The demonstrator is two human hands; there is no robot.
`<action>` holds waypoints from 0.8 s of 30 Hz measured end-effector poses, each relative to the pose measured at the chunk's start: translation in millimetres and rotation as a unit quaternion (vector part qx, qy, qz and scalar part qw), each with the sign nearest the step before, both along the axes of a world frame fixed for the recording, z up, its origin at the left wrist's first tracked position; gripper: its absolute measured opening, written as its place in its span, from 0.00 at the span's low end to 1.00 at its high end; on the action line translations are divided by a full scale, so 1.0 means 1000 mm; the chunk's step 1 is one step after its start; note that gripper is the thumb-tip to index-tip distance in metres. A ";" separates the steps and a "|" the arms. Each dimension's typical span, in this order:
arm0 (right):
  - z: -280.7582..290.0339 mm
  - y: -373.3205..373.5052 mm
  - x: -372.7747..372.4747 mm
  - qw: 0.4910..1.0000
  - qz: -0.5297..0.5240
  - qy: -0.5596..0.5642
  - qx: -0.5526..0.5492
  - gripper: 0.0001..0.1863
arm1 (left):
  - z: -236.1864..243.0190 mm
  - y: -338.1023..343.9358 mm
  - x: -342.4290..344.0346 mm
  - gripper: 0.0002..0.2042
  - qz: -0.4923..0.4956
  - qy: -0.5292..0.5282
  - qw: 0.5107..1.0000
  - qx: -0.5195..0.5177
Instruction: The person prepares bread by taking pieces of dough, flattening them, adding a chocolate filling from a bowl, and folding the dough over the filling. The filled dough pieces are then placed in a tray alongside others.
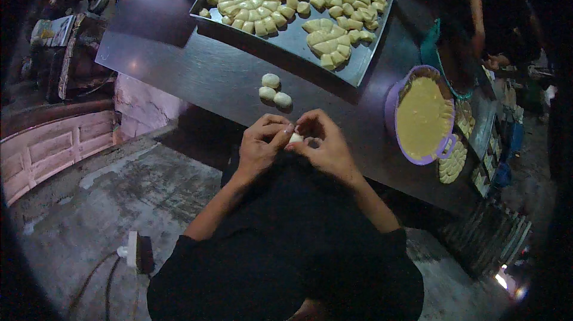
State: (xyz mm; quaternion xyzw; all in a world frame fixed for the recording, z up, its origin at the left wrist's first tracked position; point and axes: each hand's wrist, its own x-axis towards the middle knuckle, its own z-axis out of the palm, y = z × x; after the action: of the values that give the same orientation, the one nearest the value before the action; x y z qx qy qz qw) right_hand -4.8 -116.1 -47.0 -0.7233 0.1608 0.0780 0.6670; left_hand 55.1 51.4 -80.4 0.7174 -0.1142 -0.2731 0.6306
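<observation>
Close to my body, at the table's near edge, my left hand (262, 142) and my right hand (322, 142) meet with fingertips together. Between them they pinch a small white piece of dough (295, 137), mostly covered by the fingers. Just beyond my left hand, three pale dough balls (270, 80) sit in a cluster on the dark table (239, 70). Farther back is a large metal tray (358, 70) with scored rounds of yellowish dough (248, 0) and many loose cut pieces (352, 19).
To the right stands a purple basin (391, 109) of yellow batter or dough (424, 118), with a teal container (431, 43) behind it. More scored dough (452, 163) lies beside the basin. A power strip (135, 252) with cables rests on the concrete floor (149, 195) at lower left.
</observation>
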 end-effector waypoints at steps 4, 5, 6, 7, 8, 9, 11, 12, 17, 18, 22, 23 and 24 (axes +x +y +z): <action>-0.046 0.007 0.024 0.981 -0.020 0.130 0.141 0.21 | -0.033 0.012 0.035 0.13 -0.040 -0.048 0.997 0.037; -0.062 0.005 0.030 0.991 -0.052 0.104 0.073 0.20 | -0.041 0.013 0.047 0.17 -0.024 -0.033 0.999 0.031; -0.079 0.000 0.036 0.994 -0.083 0.077 0.004 0.19 | -0.049 0.012 0.060 0.20 -0.008 -0.018 1.000 0.024; -0.088 -0.002 0.043 0.990 -0.115 0.052 -0.063 0.17 | -0.055 0.014 0.072 0.24 0.005 -0.001 1.000 0.021; -0.090 -0.002 0.052 0.981 -0.124 0.054 -0.140 0.15 | -0.058 0.017 0.089 0.28 -0.050 -0.089 0.994 0.048; -0.092 -0.003 0.061 0.966 -0.131 0.056 -0.217 0.13 | -0.060 0.020 0.107 0.31 -0.104 -0.177 0.976 0.072; -0.091 0.003 0.078 0.950 -0.158 0.047 -0.267 0.11 | -0.061 0.016 0.137 0.37 -0.206 -0.271 0.936 0.095; -0.102 0.006 0.082 0.951 -0.139 0.031 -0.276 0.11 | -0.068 0.013 0.148 0.37 -0.242 -0.291 0.921 0.097; -0.096 0.014 0.084 0.923 -0.082 0.009 -0.376 0.26 | -0.102 0.008 0.167 0.34 -0.408 -0.343 0.837 0.125; -0.090 0.015 0.084 0.912 -0.078 -0.008 -0.403 0.29 | -0.107 0.008 0.169 0.33 -0.409 -0.342 0.839 0.112; -0.090 0.016 0.081 0.963 -0.019 0.028 -0.266 0.39 | -0.115 0.003 0.173 0.30 -0.429 -0.328 0.836 0.098; -0.089 0.014 0.083 0.959 0.004 0.025 -0.281 0.39 | -0.114 0.002 0.172 0.30 -0.435 -0.320 0.834 0.110; -0.087 0.012 0.084 0.955 0.029 0.022 -0.296 0.39 | -0.113 0.001 0.171 0.30 -0.451 -0.310 0.829 0.113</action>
State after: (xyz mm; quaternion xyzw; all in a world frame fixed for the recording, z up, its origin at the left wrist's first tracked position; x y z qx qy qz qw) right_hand 79.1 -104.1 -133.5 -0.8908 0.1699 0.0622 0.4168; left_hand 226.1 52.4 -193.0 0.6993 -0.5830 -0.3014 0.2833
